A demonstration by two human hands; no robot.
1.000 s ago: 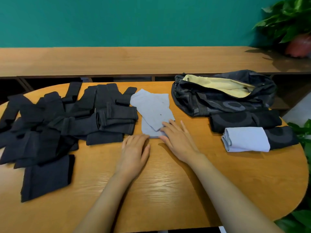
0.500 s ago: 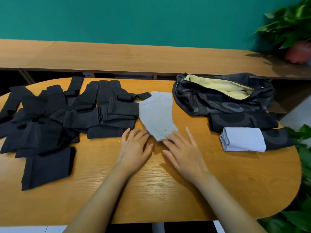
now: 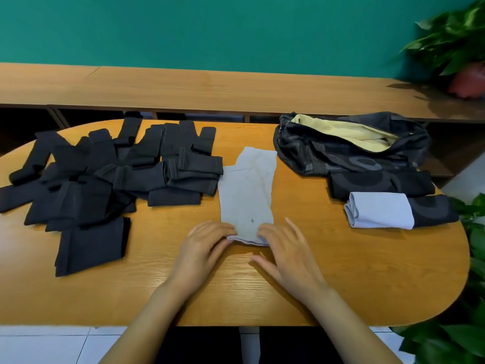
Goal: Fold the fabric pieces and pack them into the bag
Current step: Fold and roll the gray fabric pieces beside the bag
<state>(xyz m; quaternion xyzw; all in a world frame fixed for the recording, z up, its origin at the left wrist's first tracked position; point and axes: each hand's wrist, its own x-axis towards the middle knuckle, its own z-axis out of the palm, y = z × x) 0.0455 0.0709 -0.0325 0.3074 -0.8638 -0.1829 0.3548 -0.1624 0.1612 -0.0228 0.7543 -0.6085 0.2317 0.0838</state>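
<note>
A light grey fabric piece point(image 3: 246, 190) lies stretched out lengthways in the middle of the oval wooden table point(image 3: 367, 271). My left hand point(image 3: 207, 248) touches its near left corner, and my right hand point(image 3: 286, 248) rests its fingers on the near right corner with the thumb spread on the wood. The near edge is slightly raised between the hands. A pile of dark fabric pieces point(image 3: 105, 179) covers the left of the table. The dark bag point(image 3: 349, 151) lies open at the back right and shows its yellow lining. A folded light grey piece point(image 3: 380, 210) sits in front of the bag.
Dark patterned flaps of the bag point(image 3: 380, 183) spread under the folded piece. A long wooden bench point(image 3: 210, 88) runs behind the table under a teal wall. A potted plant point(image 3: 459, 48) stands at the far right, and more leaves point(image 3: 472, 258) edge the table's right side.
The grey piece has been pulled towards me and straightened out lengthways. Both hands moved back with it and now sit at its near corners.
</note>
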